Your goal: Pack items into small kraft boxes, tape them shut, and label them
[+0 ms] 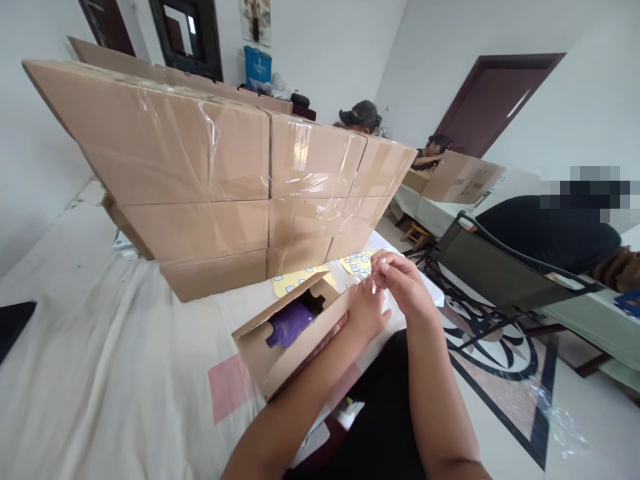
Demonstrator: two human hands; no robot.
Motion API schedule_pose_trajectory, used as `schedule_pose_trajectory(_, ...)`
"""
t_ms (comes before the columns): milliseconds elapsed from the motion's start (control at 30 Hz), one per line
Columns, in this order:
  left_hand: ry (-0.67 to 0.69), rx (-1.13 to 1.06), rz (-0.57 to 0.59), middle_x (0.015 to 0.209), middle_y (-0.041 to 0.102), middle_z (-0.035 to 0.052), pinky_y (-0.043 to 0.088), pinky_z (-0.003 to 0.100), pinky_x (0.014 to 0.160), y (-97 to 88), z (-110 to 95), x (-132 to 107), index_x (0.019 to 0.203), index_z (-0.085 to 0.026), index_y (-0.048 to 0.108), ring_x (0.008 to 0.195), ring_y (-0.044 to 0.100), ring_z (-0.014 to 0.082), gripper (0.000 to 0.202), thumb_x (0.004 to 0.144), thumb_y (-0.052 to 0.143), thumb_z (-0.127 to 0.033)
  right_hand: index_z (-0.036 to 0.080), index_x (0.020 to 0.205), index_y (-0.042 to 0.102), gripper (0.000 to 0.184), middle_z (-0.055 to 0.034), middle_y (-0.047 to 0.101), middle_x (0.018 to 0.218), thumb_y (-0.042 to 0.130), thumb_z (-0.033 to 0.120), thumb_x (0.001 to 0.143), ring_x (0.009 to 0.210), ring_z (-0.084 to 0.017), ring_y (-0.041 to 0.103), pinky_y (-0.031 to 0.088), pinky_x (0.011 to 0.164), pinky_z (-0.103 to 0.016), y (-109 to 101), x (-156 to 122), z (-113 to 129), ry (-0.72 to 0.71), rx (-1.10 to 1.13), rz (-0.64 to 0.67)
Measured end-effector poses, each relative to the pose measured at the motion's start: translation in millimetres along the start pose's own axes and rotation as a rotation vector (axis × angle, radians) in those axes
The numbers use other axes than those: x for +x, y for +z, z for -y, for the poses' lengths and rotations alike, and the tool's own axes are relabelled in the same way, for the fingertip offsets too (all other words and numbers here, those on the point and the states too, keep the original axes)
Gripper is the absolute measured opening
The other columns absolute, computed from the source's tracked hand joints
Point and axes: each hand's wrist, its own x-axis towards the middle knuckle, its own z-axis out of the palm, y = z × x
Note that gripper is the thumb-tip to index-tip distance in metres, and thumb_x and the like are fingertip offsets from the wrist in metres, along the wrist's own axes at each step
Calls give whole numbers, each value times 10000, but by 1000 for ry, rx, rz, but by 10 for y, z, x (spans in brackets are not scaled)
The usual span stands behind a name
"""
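Note:
My left hand point(369, 310) is at the right end of an opened cardboard box point(313, 339), its fingers curled together. My right hand point(404, 283) meets it just beyond the box, with thumb and fingertips pinched. Whatever is between the fingers of either hand is too small to make out. Inside the box lies a shiny purple bundle point(293, 325), partly hidden by the flaps. Behind the hands are a yellow sheet point(356, 262) with blue-outlined shapes and a similar yellow sheet point(295, 280) beside the box.
A wall of taped cardboard boxes point(215, 160) stands behind the work spot on the cloth-covered table point(150, 373). A folding chair point(505, 267) holds a seated person in dark clothing at the right. Other people sit farther back. Clear plastic film point(563, 427) lies on the floor.

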Motion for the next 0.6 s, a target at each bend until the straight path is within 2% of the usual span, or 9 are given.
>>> schedule_pose_trajectory(33,10,29,74,1229,658,181,547,491,981,-213,-59,-66,1329,-135,551,1101,668,326,461,938,547,-379,201,754,685,241,-38,638,935,758,387,889,633,-113,492,390,569,-279,41,-3,-18,-12,-5,11)
schedule_pose_trajectory(100,56,69,190,1122,685,165,559,492,994,-665,-165,-251,1247,-125,597,1053,674,322,471,873,661,-403,206,781,698,210,-60,672,1070,748,370,902,663,-116,523,441,617,-295,115,-14,-74,-8,-20,56)
schedule_pose_trajectory(133,159,70,235,1031,698,144,568,489,995,-892,-209,-356,1184,-125,620,1000,682,306,452,838,712,-401,210,807,707,178,-66,685,1098,753,354,900,675,-117,536,454,633,-295,147,-21,-103,6,-24,84)
schedule_pose_trajectory(167,235,61,230,998,703,109,559,481,1030,-1110,-244,-459,1185,-147,619,980,686,272,405,848,718,-349,214,837,714,143,-67,697,1097,764,336,893,691,-120,551,460,640,-290,177,-29,-128,22,-23,110)
schedule_pose_trajectory(233,407,-15,94,971,715,40,516,432,1108,-1500,-278,-635,1191,-186,625,1000,686,200,290,904,646,-217,223,889,723,111,-60,716,1013,789,310,873,723,-131,579,461,634,-272,232,-44,-157,54,-11,146)
schedule_pose_trajectory(300,498,-101,-11,979,736,5,487,351,1137,-1792,-262,-755,1128,-197,659,1034,681,155,216,915,637,-172,222,916,727,124,-40,702,871,797,311,866,724,-139,592,454,609,-256,285,-56,-157,73,3,168)
schedule_pose_trajectory(367,513,-127,-67,964,750,-38,480,290,1133,-1962,-209,-829,1051,-222,684,1031,683,122,158,905,669,-164,217,941,732,146,-23,672,795,799,322,864,690,-136,589,438,577,-247,339,-68,-143,85,9,203)
schedule_pose_trajectory(433,515,-161,-75,921,747,-85,476,241,1128,-2009,-139,-883,964,-246,687,974,686,81,114,890,700,-160,214,957,737,152,-19,664,792,793,324,870,681,-133,591,441,577,-248,390,-79,-139,91,0,240)
schedule_pose_trajectory(600,579,-279,14,819,712,-107,458,122,1088,-1837,-5,-1017,845,-219,675,805,664,12,78,907,686,-172,223,998,748,134,-28,673,851,767,307,896,750,-145,622,500,681,-282,497,-99,-224,107,-15,310)
